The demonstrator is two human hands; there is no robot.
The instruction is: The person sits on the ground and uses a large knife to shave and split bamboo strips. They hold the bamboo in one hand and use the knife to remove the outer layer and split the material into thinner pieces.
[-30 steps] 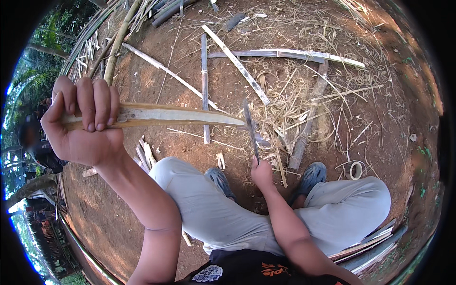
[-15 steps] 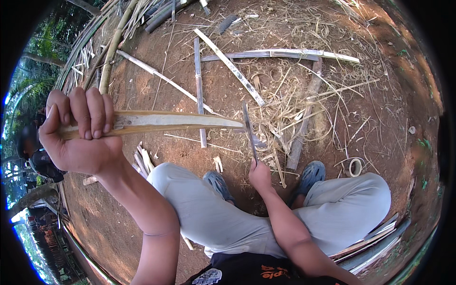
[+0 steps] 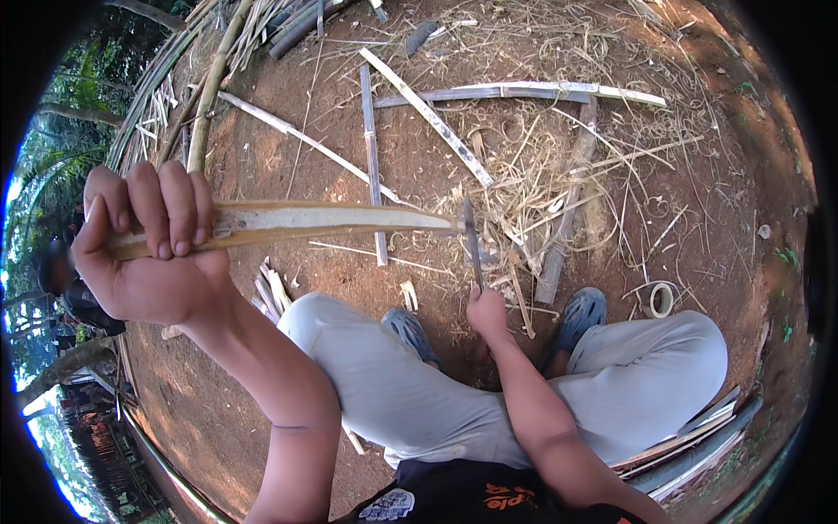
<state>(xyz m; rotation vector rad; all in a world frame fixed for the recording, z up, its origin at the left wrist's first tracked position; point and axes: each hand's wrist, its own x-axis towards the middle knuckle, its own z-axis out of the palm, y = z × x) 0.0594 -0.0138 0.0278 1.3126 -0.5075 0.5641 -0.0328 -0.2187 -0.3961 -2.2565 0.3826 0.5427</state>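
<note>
My left hand point(image 3: 153, 240) is raised at the left, its fingers wrapped round one end of a split bamboo strip point(image 3: 340, 217). The strip reaches across to the right, pale inner face showing, with tan edges. Low in the middle, my right hand point(image 3: 487, 312) is closed on the handle of a knife point(image 3: 472, 240). The knife's dark blade points away from me, and its edge meets or nearly meets the strip's far right end; I cannot tell whether it has cut in. The knife handle is mostly hidden in my fist.
Thin bamboo shavings point(image 3: 559, 183) litter the reddish dirt ahead, among several loose strips point(image 3: 428, 118) and a short log point(image 3: 567, 218). A bamboo ring point(image 3: 659, 299) lies by my right knee. More strips point(image 3: 690, 450) are stacked at my right. A person point(image 3: 78, 288) is at the far left.
The knife blade has shifted slightly right and leans more to the left at its tip. My left hand and the strip have hardly moved.
</note>
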